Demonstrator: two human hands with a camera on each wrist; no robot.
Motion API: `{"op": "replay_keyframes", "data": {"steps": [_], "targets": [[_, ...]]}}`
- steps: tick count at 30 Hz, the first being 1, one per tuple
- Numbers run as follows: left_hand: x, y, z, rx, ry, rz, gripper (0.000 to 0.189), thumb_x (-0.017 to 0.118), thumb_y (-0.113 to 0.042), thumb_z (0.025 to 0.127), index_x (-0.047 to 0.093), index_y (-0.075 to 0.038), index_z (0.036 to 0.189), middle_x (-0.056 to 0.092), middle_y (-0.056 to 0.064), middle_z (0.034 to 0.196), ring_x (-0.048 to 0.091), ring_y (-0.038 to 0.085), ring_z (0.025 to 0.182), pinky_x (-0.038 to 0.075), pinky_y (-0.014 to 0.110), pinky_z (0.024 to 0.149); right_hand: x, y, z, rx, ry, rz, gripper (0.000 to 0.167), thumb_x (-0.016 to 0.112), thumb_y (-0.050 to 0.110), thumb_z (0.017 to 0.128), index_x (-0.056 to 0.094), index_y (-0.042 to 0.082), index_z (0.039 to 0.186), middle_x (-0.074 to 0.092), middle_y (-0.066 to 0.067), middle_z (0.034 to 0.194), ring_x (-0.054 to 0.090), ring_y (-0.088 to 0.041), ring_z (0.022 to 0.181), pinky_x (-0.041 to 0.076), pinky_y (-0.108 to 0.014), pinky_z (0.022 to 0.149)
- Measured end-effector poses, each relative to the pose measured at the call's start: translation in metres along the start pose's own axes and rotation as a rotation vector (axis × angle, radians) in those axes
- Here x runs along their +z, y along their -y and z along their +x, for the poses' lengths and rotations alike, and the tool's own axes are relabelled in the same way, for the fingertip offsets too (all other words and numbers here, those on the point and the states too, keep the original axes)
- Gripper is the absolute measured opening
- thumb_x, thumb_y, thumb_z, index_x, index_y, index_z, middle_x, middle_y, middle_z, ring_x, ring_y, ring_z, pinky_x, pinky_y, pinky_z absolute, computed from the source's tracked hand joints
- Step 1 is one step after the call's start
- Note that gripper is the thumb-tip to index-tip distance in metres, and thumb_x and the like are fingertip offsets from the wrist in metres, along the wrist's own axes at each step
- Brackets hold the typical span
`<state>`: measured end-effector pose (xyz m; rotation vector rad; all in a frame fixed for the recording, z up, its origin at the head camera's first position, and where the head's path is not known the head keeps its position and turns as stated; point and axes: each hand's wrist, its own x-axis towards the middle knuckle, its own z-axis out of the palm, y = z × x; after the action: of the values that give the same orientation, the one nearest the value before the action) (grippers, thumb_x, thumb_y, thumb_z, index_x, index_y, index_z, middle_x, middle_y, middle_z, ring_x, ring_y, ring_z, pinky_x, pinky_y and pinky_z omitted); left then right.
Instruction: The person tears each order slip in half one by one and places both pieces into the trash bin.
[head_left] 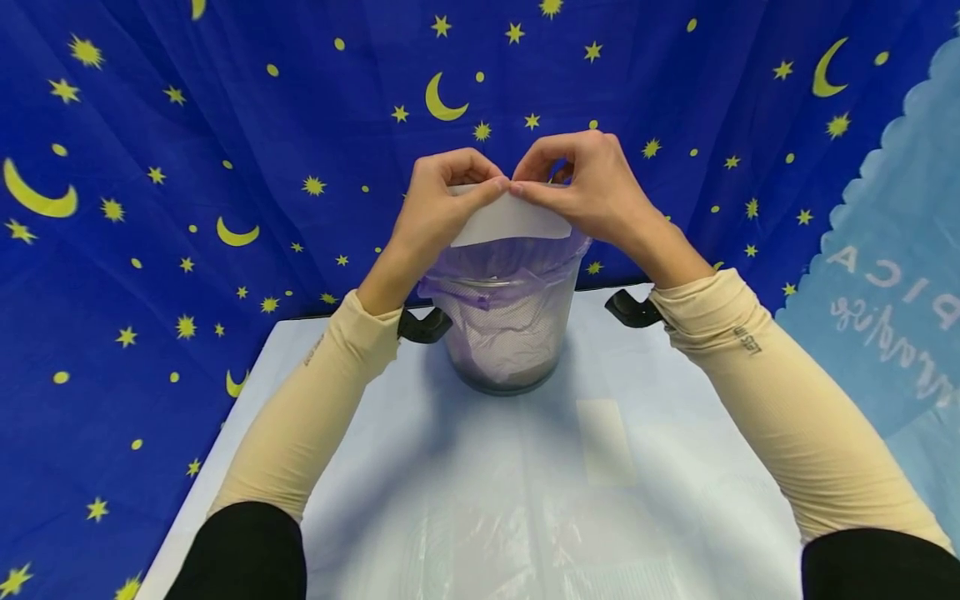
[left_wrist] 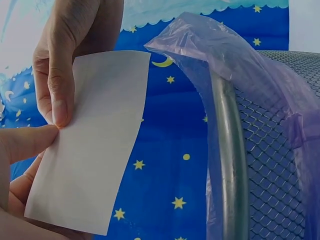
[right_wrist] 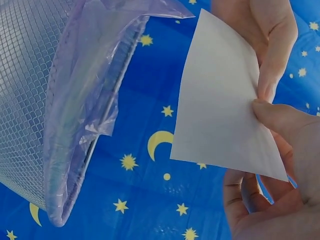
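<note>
- Currently L hand (head_left: 442,200) & R hand (head_left: 596,183) pinch white paper (head_left: 513,223) @ upper edge, thumbs meeting ~mid
- Long axis L–R, above bin (head_left: 513,337), apart; hands equally nr

- Plain white on the paper (head_left: 517,225)
- Pale purple on the bag (left_wrist: 200,37)
- Grey mesh pattern on the bin (head_left: 555,329)
- Blue with yellow stars, moons and dots on the backdrop (head_left: 300,125)
- Cream on both sleeves (head_left: 780,408)
</note>
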<state>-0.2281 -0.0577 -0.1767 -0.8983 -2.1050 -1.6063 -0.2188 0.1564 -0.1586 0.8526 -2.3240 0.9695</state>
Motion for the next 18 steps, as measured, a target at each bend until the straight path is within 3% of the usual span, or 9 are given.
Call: {"op": "replay_keyframes", "data": {"steps": [7,18], "targets": [[-0.001,0.006,0.005,0.007,-0.003,-0.015,0.008,0.079,-0.009,0.095,0.078,-0.002,0.092,0.074,0.003,0.086,0.068,0.018,0.087,0.049,0.029,0.088,0.001,-0.001,0.002,0.019,0.000,0.019,0.017,0.080,0.030,0.096,0.081,0.012,0.096,0.077,0.000,0.088,0.066,-0.008,0.080,0.052,-0.022,0.075],[0.000,0.006,0.013,-0.023,-0.002,-0.040,0.007,0.074,-0.005,0.097,0.078,-0.001,0.092,0.073,0.002,0.087,0.067,0.020,0.091,0.050,0.031,0.089,0.000,-0.002,0.008,0.018,0.000,-0.009,0.020,0.079,0.032,0.097,0.081,0.012,0.098,0.075,-0.001,0.089,0.064,-0.007,0.081,0.051,-0.020,0.075]]}}
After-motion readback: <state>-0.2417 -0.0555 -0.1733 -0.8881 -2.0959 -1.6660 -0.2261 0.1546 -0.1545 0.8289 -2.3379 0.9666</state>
